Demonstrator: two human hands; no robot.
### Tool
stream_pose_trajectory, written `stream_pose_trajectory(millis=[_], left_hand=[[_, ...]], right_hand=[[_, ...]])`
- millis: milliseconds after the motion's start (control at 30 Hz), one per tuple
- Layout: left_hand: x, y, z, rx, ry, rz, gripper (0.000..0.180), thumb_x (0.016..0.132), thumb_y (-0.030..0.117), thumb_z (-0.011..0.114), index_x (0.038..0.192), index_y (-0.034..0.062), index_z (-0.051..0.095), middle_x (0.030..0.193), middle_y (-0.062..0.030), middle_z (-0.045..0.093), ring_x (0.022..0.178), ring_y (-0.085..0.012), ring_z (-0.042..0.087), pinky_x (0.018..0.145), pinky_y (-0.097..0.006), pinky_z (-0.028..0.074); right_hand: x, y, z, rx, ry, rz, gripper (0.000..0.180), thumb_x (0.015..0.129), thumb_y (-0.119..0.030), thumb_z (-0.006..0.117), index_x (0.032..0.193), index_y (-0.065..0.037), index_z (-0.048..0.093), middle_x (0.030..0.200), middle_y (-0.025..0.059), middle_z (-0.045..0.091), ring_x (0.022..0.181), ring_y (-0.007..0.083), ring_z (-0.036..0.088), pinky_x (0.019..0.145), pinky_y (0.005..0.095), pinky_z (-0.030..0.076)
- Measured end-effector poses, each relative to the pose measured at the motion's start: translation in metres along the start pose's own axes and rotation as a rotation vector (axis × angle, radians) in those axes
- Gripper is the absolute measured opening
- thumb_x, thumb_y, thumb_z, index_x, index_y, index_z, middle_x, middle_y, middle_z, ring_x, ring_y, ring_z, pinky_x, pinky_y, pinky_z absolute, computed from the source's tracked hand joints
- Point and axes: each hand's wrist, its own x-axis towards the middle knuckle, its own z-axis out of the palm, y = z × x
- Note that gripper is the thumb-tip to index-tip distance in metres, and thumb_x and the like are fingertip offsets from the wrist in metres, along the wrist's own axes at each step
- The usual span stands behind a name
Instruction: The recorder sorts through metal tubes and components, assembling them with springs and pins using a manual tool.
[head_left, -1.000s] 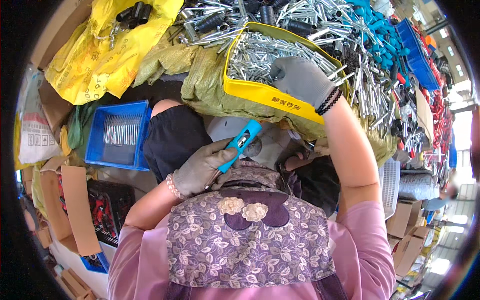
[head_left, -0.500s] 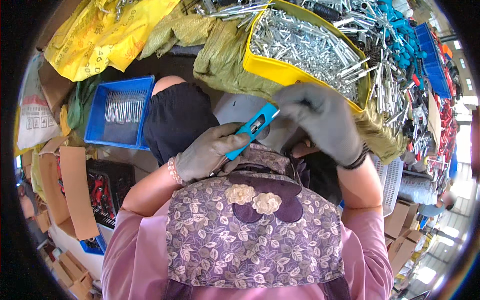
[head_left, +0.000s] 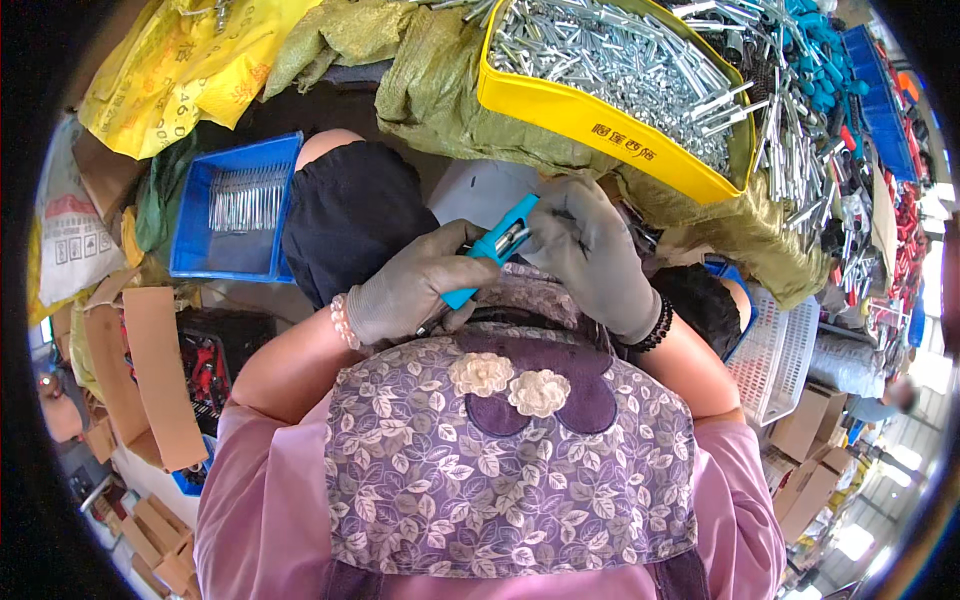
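My left hand (head_left: 418, 281), in a grey glove, is closed around a teal plastic handle (head_left: 515, 216) with a slot in its side. The handle slants up to the right, above my lap. Small shiny metal parts show in the slot. My gloved right hand (head_left: 592, 250) is at the right side of the handle, its fingers bent together against the slot. Whatever is between those fingertips is hidden.
A yellow bin (head_left: 600, 120) heaped with small metal rods stands ahead on woven sacking (head_left: 425, 105). At left is a blue tray (head_left: 240, 262) holding a row of thin metal rods. A white plastic basket (head_left: 775, 350) is at right, a cardboard box (head_left: 165, 380) at left.
My right hand has come down from near the yellow bin's edge to the handle's slot. The handle has turned slightly in my left hand, and metal parts now show in the slot.
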Motion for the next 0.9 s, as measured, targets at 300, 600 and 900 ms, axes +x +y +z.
stream_pose_trajectory(millis=[300,600,900], left_hand=[[0.04,0.01,0.019,0.216,-0.009,-0.224,0.039,0.093,0.029,0.059,0.119,0.0004,0.055,0.073,-0.0044,0.056,0.055,-0.013,0.056,0.047,-0.028,0.045],[0.018,0.023,0.024,0.063,-0.081,-0.19,0.052,0.091,0.034,0.065,0.119,-0.0055,0.048,0.074,-0.0044,0.053,0.052,-0.0103,0.05,0.046,-0.027,0.039],[0.022,0.01,0.025,-0.008,-0.038,-0.244,0.037,0.091,0.028,0.062,0.11,-0.0025,0.051,0.076,-0.0048,0.054,0.052,-0.0107,0.05,0.047,-0.026,0.039]], right_hand=[[-0.022,0.048,-0.009,0.316,0.128,0.396,0.023,0.1,-0.019,0.054,0.104,0.003,0.059,0.091,0.0049,0.062,0.083,0.01,0.054,0.074,0.0276,0.047],[-0.037,0.007,-0.028,0.178,0.168,0.164,0.021,0.101,-0.019,0.056,0.098,0.002,0.057,0.084,0.0034,0.056,0.08,0.0097,0.049,0.073,0.0265,0.045],[-0.031,0.017,-0.027,0.154,0.113,0.206,0.027,0.1,-0.022,0.056,0.108,0.004,0.06,0.09,0.0061,0.063,0.082,0.0108,0.054,0.074,0.0279,0.046]])
